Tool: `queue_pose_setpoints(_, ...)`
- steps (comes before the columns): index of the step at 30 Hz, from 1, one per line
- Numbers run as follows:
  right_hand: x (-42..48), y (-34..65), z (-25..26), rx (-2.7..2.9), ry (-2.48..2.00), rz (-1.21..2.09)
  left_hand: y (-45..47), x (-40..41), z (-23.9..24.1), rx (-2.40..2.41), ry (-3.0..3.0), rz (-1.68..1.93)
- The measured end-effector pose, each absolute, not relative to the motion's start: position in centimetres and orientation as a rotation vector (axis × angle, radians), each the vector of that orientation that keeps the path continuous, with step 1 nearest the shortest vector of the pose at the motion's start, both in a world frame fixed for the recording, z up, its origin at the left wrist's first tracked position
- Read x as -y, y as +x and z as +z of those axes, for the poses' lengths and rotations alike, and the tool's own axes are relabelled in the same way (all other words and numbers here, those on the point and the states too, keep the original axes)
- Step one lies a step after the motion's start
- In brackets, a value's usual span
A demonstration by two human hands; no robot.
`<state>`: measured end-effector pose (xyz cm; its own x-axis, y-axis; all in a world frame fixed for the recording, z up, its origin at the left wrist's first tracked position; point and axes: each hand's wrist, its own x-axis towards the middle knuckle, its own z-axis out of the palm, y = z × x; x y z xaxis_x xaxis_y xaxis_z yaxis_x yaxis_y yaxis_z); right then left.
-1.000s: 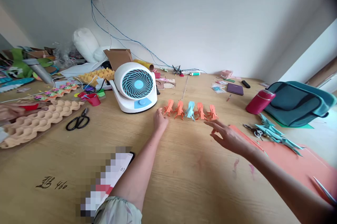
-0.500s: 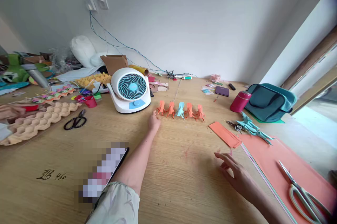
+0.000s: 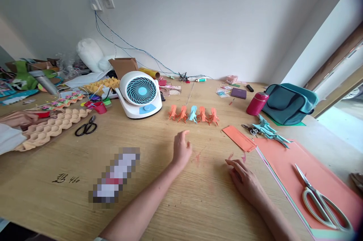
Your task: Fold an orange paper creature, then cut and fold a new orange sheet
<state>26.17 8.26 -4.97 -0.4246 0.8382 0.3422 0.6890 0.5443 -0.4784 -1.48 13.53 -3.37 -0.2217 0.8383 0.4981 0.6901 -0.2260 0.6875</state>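
My left hand [image 3: 182, 147] is open over the middle of the table, its fingers stretched forward and nothing in them. Just beyond it stands a row of cut and folded paper figures: several orange ones [image 3: 202, 114] with a light blue one [image 3: 193, 115] in the centre. My right hand [image 3: 243, 177] rests low at the right with loosely bent, parted fingers and holds nothing. Closest to that hand lie orange paper strips [image 3: 238, 138]. Beside them are large orange sheets [image 3: 286, 165] with white-handled scissors [image 3: 317, 199] on top.
A white fan [image 3: 140, 93] stands behind, left of the row. Black scissors [image 3: 86, 125], an egg tray [image 3: 53, 127] and another person's hand [image 3: 21, 118] are at left. A blurred-out flat object [image 3: 116, 175] lies nearer. Folded blue paper [image 3: 268, 131], a pink bottle [image 3: 257, 104] and a teal bag [image 3: 290, 105] are at right.
My left hand has drawn back from the left end of the paper row, towards me and to the right. My right hand stays about where it was, slightly lower. The view has shifted a little.
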Motion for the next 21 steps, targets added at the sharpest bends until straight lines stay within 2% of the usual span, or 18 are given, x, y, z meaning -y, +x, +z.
queue_pose_setpoints(5,-7.6,26.1,-4.9,2.227,-1.175,0.378,2.6,-8.6,-3.8,-1.662,1.925,1.409)
queue_pose_setpoints(11,-7.2,25.7,-4.2,2.167,-1.147,0.476,3.1,-6.8,-3.9,-1.411,1.764,1.506)
queue_pose_setpoints(14,-6.2,23.4,-2.9,1.925,-1.155,0.531,4.6,-6.7,-3.3,-1.231,1.363,1.447)
queue_pose_setpoints(18,-4.6,18.2,-3.1,1.829,-0.987,0.639,6.7,-6.1,-3.1,-0.580,0.587,1.116)
queue_pose_setpoints(21,-4.4,15.4,-5.0,1.873,-0.925,0.502,6.6,-5.9,-3.9,-0.462,0.450,0.932)
